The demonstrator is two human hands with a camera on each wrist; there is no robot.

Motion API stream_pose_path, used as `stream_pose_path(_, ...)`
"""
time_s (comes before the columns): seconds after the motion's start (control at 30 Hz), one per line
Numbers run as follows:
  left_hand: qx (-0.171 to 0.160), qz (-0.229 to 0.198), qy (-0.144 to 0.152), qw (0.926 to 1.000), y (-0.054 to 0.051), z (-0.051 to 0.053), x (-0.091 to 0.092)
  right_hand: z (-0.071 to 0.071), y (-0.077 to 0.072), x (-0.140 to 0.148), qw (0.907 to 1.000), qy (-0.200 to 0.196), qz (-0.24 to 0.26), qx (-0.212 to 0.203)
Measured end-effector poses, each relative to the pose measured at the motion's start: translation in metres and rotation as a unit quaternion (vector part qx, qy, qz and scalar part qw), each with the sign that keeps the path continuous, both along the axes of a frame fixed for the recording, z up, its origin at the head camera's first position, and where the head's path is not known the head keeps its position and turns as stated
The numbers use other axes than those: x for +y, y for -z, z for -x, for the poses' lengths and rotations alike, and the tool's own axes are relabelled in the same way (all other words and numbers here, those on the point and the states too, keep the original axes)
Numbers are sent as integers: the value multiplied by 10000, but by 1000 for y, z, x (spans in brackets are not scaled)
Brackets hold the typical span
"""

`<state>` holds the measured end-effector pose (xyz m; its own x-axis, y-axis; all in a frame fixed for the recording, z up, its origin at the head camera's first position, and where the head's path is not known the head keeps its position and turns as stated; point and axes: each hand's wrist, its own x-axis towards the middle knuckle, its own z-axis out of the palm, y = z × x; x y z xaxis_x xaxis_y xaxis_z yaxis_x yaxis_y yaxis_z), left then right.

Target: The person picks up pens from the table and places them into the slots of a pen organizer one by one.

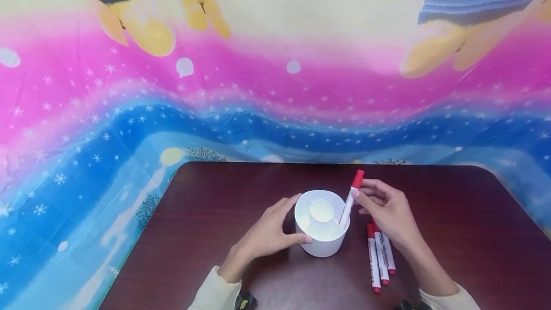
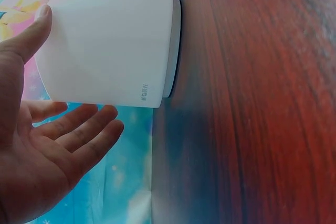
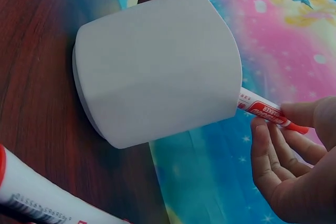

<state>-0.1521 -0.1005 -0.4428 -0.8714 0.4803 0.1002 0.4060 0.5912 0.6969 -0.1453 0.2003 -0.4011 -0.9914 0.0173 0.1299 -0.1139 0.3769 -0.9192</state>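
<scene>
A white round desk organizer [image 1: 324, 249] with a central cup and divided compartments stands upright on the table. My left hand [image 1: 270, 227] holds it from the left, thumb at the front of its wall and fingers round the far side. In the left wrist view the other fingers lie beside the organizer [image 2: 105, 45], partly off its wall. My right hand [image 1: 389, 214] pinches a red-capped whiteboard marker [image 1: 357, 181] near the cap. That marker leans, cap up, with its lower end inside a right-hand compartment; the right wrist view hides this end behind the wall.
Three more red-capped markers [image 1: 374, 267] lie side by side on the dark wooden table [image 1: 215, 200], right of the organizer and under my right wrist. One loose marker [image 3: 50, 195] shows large in the right wrist view. A patterned cloth [image 1: 258, 85] hangs behind the table.
</scene>
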Motion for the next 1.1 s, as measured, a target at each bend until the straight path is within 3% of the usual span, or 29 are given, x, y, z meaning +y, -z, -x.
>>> stream_pose_path(0.5, 5, 23, -22, 10000, -2, 2, -1, 2, 1, -4, 9995, -149, -259, -54)
stream_pose_path(1.1, -66, -41, -1, 10000, -1, 0, 1, -4, -4, 14, 9958, -359, -830, -155)
